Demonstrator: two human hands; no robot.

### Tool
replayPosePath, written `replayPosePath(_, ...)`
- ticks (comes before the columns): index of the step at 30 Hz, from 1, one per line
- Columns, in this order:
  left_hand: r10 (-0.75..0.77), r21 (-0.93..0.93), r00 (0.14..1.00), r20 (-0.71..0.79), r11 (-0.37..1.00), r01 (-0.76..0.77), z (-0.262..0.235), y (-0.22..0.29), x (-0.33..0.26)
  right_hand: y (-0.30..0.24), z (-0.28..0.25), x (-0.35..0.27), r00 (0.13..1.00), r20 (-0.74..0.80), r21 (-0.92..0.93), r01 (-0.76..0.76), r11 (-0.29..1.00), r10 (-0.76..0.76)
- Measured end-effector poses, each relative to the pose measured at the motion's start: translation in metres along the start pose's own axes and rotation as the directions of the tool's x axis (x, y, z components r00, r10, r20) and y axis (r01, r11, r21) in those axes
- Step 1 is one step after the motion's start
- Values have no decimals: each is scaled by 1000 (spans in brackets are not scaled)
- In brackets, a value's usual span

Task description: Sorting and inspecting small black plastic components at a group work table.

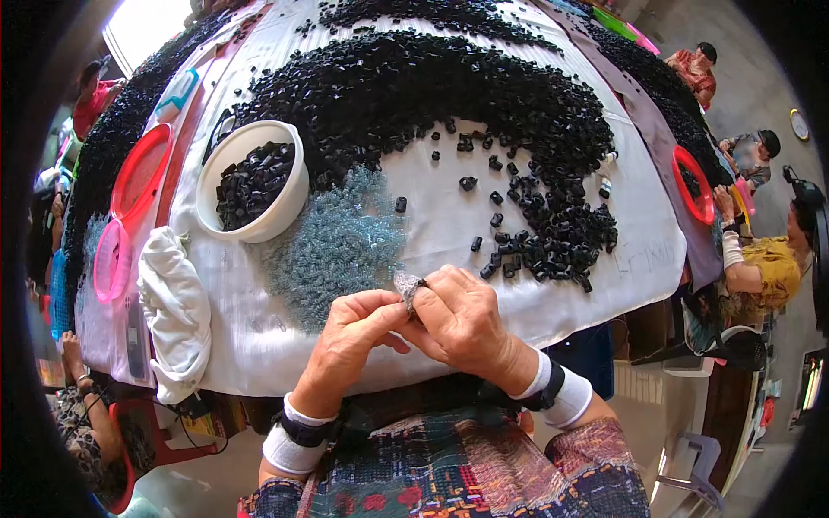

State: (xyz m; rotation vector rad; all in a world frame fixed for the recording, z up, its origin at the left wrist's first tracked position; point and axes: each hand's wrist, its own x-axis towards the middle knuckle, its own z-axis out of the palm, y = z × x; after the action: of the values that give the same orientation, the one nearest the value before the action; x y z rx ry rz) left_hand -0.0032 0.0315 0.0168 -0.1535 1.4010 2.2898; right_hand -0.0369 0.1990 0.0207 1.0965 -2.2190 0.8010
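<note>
Grey piece [404,282], partly hidden, sits above the near side of the bench [246,332], pinched by left grip [352,332] and right grip [464,312], and appears light, slick, probably stiff, best held by its sides.

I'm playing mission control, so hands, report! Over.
Left hand, right hand: fingertips together. Small greyish piece held between them. Heap of translucent bluish pieces just beyond; nothing covering hands.
</note>
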Motion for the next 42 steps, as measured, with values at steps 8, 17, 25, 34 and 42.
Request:
replayPosePath(8, 38, 62, 999, 13, 997, -38, -4, -2, -7, -7, -1, -1, 995, 58, 133, -82, 988, 75)
replayPosePath(17, 61, 140, 998, 10, 988, -62, 4, 3, -8, -8, -12, -4, 978, 116, 246, -200, 949, 176)
replayPosePath(25, 79, 175, 996, 34, 981, -84, 2, -1, -3, -2, -13, 0, 977, 176, 199, -156, 968, 121)
replayPosePath(34, 96, 159, 995, 21, 982, -98, 9, 8, 7, 12, -17, 9, 979, 196, 152, -90, 984, 60)
replayPosePath(42, 57, 155, 998, -27, 986, -52, 2, 20, 10, 17, -17, 27, 951, 292, 281, -187, 941, 102)
